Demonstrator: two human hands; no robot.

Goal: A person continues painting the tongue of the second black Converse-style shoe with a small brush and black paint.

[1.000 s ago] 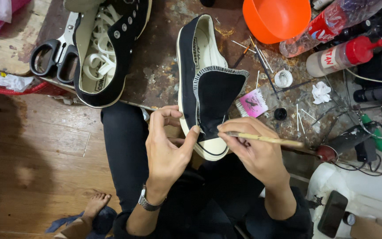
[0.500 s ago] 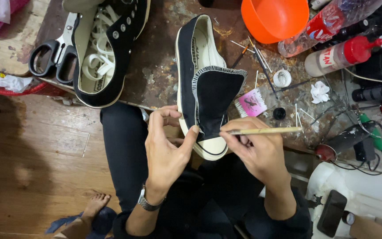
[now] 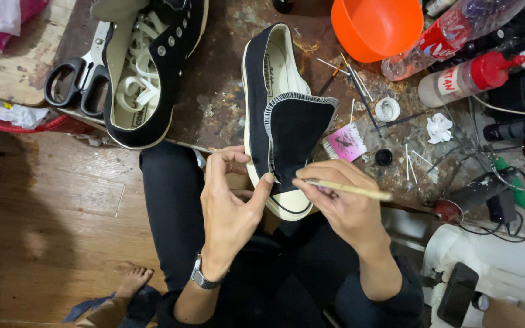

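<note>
A black canvas shoe (image 3: 287, 121) with a white sole lies on the stained worktable (image 3: 220, 79), toe toward me. My left hand (image 3: 232, 194) grips its toe end, thumb pressed on the rubber edge. My right hand (image 3: 341, 200) holds a thin wooden-handled brush (image 3: 350, 189), its tip against the black canvas near the toe cap.
A second black laced shoe (image 3: 147, 73) and black-handled scissors (image 3: 83, 73) lie at the left. An orange bowl (image 3: 375, 24), plastic bottles (image 3: 457, 33), a small white pot (image 3: 387, 109), a pink packet (image 3: 346, 143), thin sticks and cables crowd the right. Wooden floor lies below.
The brush handle has tilted slightly and its tip shifted along the toe area. My left hand keeps its grip on the shoe.
</note>
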